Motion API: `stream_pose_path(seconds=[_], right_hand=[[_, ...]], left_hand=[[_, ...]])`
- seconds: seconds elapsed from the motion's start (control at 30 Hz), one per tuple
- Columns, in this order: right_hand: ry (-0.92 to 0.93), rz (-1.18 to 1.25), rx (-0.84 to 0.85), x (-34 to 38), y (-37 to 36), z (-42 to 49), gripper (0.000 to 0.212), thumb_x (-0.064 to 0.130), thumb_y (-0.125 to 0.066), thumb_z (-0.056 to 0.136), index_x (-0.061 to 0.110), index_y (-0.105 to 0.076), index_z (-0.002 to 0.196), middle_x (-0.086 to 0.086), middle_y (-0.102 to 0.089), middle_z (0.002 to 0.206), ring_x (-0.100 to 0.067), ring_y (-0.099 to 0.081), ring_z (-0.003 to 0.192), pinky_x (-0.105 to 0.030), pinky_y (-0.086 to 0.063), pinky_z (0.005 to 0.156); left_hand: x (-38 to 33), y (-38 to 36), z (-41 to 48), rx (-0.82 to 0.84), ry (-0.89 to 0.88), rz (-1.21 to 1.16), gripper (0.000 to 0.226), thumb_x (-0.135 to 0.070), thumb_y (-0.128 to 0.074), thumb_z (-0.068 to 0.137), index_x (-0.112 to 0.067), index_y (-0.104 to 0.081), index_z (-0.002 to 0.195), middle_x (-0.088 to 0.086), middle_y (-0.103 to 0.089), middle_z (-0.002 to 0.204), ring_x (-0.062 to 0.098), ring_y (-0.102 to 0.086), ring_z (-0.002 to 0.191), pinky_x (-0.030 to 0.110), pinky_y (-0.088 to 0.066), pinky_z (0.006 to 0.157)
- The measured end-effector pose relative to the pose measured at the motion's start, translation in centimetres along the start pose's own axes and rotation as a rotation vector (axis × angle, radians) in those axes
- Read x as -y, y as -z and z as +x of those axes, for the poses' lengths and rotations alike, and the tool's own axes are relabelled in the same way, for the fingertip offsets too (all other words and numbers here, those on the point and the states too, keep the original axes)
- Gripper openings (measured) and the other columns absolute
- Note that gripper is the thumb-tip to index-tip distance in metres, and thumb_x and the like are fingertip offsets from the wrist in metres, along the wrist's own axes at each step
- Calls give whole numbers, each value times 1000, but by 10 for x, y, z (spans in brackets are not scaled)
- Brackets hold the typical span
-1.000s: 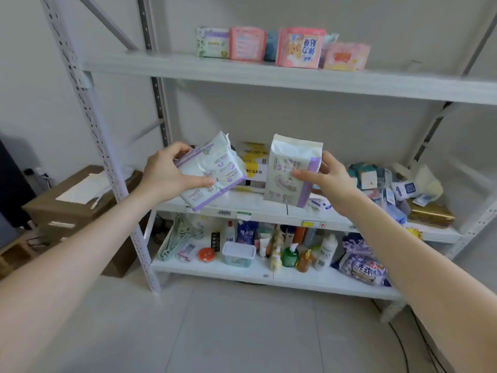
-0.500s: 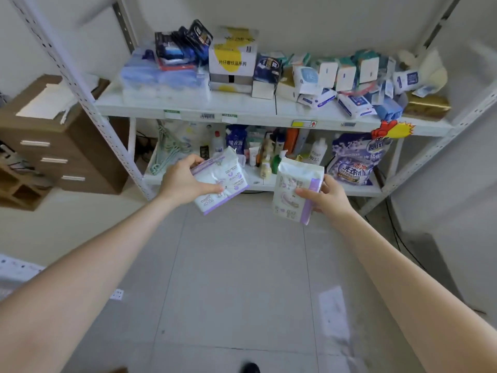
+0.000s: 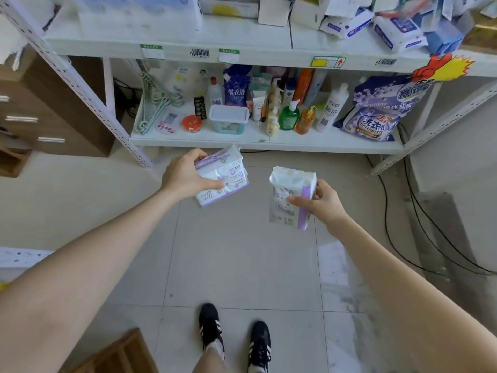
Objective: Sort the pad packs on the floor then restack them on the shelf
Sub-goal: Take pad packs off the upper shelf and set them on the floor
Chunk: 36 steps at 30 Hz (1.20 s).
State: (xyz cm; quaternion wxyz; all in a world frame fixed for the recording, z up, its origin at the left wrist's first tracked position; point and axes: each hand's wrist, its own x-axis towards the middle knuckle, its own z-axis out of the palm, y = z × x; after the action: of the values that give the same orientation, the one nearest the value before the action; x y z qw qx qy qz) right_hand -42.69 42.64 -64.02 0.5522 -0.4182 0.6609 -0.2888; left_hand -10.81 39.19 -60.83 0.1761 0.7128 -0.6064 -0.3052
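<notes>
Left grip (image 3: 185, 175): fingers and thumb curled round a white-and-purple pad pack (image 3: 224, 181), held tilted, long side roughly level. Right grip (image 3: 324, 204): thumb on the front and fingers behind a second pad pack (image 3: 286, 196), which is held upright with its purple edge toward the palm. Both packs are in the air above the tiled floor (image 3: 236, 262), in front of the shelf and just below the level of its bottom board. The two packs are near each other but apart, not touching.

Bottom shelf board (image 3: 322, 145): carries a lidded plastic tub (image 3: 228, 118), a green pump bottle (image 3: 289, 117), other bottles and tubes crowded beside it, a purple detergent bag (image 3: 373, 122) at the right end, and pale green hangers (image 3: 156, 103) at the left end. Board above (image 3: 269, 53): price labels on its front rim; white and blue boxes and packets on top, partly out of view.

Brown drawer cabinet (image 3: 53, 111) stands left of the shelf frame. Two black shoes with white stripes (image 3: 209, 327) on the floor at bottom centre.
</notes>
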Motion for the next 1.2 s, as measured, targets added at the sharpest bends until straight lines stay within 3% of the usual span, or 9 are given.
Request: stream_pose_path(seconds=[0.07, 0.2, 0.3, 0.47, 0.67, 0.73, 0.83, 0.9, 1.2], right_hand=[[-21, -37, 5, -9, -16, 17, 55, 21, -90, 62, 13, -57, 106, -3, -69, 102, -23, -68, 95, -34, -57, 76], [-48, -140, 8, -37, -47, 69, 56, 30, -91, 57, 20, -57, 100, -3, -69, 98, -22, -68, 92, -43, -57, 82], [-49, -227, 7, -56, -68, 108, 57, 28, -89, 62, 23, -56, 108, 2, -66, 97, -17, -63, 93, -30, -52, 77], [-55, -370, 59, -101, -95, 181, 74, 33, -89, 60, 27, -51, 124, 7, -64, 98, -15, -60, 91, -22, -45, 67], [-39, -468, 88, -169, -124, 268, 66, 27, -88, 63, 24, -53, 118, 11, -62, 94, -7, -57, 83, -5, -39, 58], [-30, -518, 104, -202, -139, 297, 67, 29, -89, 61, 27, -53, 118, 9, -63, 96, -13, -58, 88, -9, -42, 63], [-6, -586, 101, -250, -166, 342, 70, 42, -85, 53, 36, -52, 115, 13, -62, 99, -16, -59, 93, -32, -52, 78], [15, -629, 109, -280, -182, 372, 75, 53, -78, 48, 38, -50, 116, 16, -61, 99, -17, -58, 94, -38, -52, 82], [171, -979, 123, -368, -229, 468, 69, 51, -74, 68, 34, -45, 128, 11, -56, 110, -18, -48, 101, -35, -38, 84]], left_hand=[[17, -6, 23, 27, -2, 7, 66, -55, -87, 44, -33, -56, 98, -14, -65, 94, 15, -61, 90, 37, -52, 79], [55, -27, 78, 57, -2, 15, 65, -54, -88, 44, -33, -55, 97, -16, -65, 93, 14, -61, 89, 36, -52, 78], [82, -50, 119, 88, -3, 32, 64, -54, -88, 44, -34, -55, 96, -16, -65, 93, 14, -60, 90, 35, -53, 77], [130, -102, 187, 131, 12, 36, 66, -55, -88, 42, -37, -55, 97, -15, -64, 94, 13, -58, 93, 35, -52, 78], [204, -181, 257, 157, 27, 18, 65, -61, -84, 40, -37, -54, 93, -17, -63, 90, 14, -58, 92, 35, -52, 74], [234, -212, 277, 168, 23, 15, 64, -58, -86, 42, -38, -54, 94, -18, -62, 90, 13, -57, 92, 33, -51, 73], [280, -263, 305, 171, -11, 35, 64, -55, -86, 45, -38, -55, 98, -20, -60, 92, 14, -54, 96, 35, -50, 76], [310, -297, 325, 173, -49, 69, 65, -54, -86, 48, -36, -56, 104, -21, -58, 96, 14, -51, 100, 34, -49, 78], [407, -403, 397, 210, -185, 174, 67, -48, -86, 55, -31, -56, 113, -13, -59, 106, 17, -44, 106, 32, -43, 77]])
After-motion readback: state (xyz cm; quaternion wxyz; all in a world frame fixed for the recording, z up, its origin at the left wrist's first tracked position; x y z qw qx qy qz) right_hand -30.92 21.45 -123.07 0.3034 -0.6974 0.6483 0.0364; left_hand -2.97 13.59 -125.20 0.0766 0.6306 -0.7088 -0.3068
